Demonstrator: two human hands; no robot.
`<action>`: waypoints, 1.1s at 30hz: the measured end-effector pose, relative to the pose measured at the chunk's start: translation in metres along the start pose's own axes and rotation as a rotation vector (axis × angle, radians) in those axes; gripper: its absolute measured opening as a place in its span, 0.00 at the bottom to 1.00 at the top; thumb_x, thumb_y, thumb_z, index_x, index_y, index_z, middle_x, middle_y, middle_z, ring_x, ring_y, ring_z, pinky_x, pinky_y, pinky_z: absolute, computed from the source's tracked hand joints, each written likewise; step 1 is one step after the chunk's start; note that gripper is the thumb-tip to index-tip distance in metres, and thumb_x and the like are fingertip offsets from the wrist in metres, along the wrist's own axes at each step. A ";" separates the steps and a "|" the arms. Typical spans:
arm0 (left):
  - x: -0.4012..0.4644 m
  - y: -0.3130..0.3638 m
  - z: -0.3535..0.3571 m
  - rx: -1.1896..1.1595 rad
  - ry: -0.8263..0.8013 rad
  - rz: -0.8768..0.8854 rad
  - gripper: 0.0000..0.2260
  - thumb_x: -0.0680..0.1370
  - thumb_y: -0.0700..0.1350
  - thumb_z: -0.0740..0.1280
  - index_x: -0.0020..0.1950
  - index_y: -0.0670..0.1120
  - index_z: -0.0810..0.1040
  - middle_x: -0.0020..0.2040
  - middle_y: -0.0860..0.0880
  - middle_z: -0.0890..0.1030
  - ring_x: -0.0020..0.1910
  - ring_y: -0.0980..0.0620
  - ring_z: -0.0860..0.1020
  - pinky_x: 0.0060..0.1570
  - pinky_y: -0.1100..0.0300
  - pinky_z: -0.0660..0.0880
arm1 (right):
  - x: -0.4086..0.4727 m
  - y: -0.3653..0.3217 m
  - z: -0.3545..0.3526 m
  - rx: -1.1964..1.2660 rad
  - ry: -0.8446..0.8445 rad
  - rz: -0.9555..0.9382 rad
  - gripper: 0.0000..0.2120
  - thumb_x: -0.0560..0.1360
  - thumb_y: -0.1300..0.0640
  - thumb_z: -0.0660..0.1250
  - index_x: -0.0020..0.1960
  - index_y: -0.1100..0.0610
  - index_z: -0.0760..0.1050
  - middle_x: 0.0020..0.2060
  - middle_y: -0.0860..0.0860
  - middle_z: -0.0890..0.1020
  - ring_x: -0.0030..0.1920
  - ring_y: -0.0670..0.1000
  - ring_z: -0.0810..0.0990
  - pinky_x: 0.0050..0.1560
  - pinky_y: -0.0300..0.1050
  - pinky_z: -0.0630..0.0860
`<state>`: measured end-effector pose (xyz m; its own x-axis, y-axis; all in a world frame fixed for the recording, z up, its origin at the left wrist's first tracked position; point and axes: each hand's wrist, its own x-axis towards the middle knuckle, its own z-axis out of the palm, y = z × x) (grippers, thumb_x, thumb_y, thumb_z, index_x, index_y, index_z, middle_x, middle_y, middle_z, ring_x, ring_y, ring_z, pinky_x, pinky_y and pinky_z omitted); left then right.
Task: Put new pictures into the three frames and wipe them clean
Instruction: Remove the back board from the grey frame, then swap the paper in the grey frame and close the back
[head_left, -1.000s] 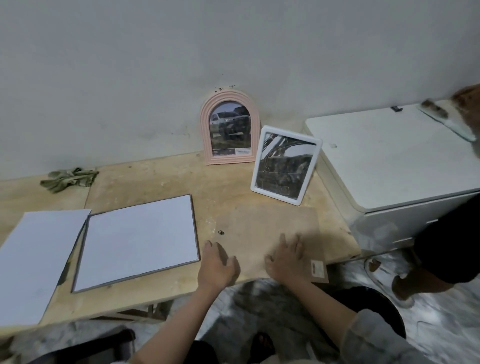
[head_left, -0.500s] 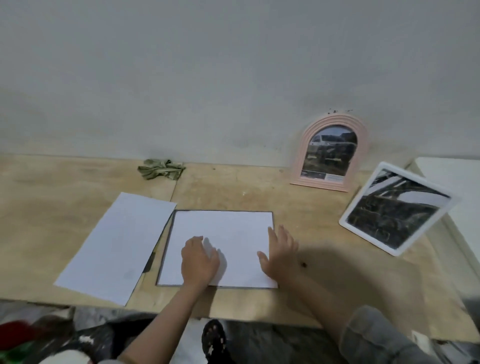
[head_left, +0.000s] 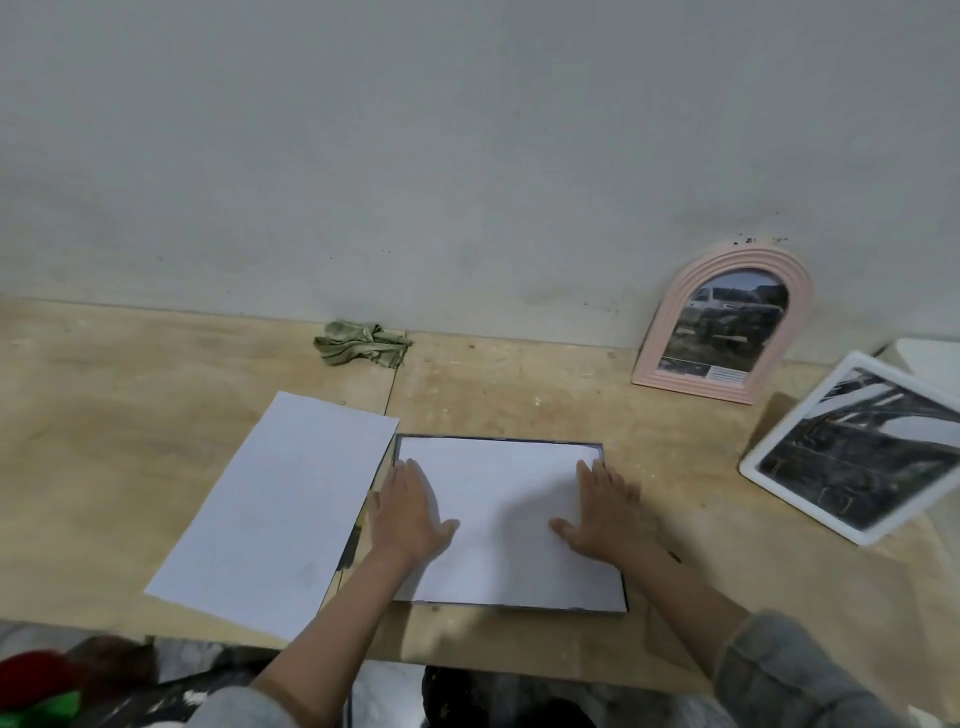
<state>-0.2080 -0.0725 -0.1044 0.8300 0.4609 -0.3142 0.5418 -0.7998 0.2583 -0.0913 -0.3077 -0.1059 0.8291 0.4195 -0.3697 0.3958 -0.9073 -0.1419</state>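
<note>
— What sits at the picture's centre?
— A dark-edged rectangular frame (head_left: 506, 525) with a white sheet in it, flat on the plywood table (head_left: 130, 441); a loose white paper sheet (head_left: 275, 514) lies just left.
— And behind?
— A crumpled green cloth (head_left: 361, 344) by the wall, upper centre; an arched pink frame (head_left: 724, 322) leans upper right, a white rectangular frame (head_left: 852, 449) right of it.

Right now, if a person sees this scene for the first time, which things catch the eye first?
Both hands, left hand and right hand, lie flat on the white sheet in the dark-edged rectangular frame at the near middle of the wooden table. At the right, a pink arched picture frame leans on the wall beside a tilted white rectangular frame. A crumpled green cloth lies by the wall.
</note>
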 end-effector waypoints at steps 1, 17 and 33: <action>0.001 0.000 0.002 -0.002 0.004 -0.001 0.46 0.70 0.64 0.67 0.76 0.39 0.52 0.76 0.42 0.57 0.76 0.44 0.54 0.72 0.46 0.56 | 0.000 -0.001 0.000 0.013 0.006 -0.002 0.46 0.72 0.35 0.61 0.77 0.57 0.43 0.76 0.56 0.48 0.76 0.58 0.45 0.72 0.58 0.49; -0.034 0.026 -0.015 -0.529 0.181 -0.380 0.39 0.69 0.46 0.76 0.72 0.38 0.59 0.63 0.40 0.73 0.64 0.40 0.72 0.53 0.53 0.72 | -0.028 0.006 -0.001 0.497 0.293 0.044 0.40 0.67 0.60 0.72 0.72 0.62 0.56 0.62 0.60 0.67 0.60 0.60 0.69 0.54 0.52 0.71; -0.055 0.019 -0.023 -0.913 0.503 -0.438 0.08 0.75 0.37 0.66 0.40 0.41 0.68 0.33 0.50 0.67 0.33 0.50 0.68 0.31 0.60 0.62 | -0.009 -0.002 -0.020 0.951 0.407 0.246 0.16 0.74 0.63 0.65 0.60 0.63 0.70 0.51 0.60 0.79 0.50 0.62 0.78 0.48 0.43 0.71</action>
<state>-0.2405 -0.1050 -0.0614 0.3918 0.8999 -0.1914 0.5215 -0.0458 0.8520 -0.0915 -0.3087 -0.0836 0.9835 0.0398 -0.1763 -0.1266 -0.5442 -0.8293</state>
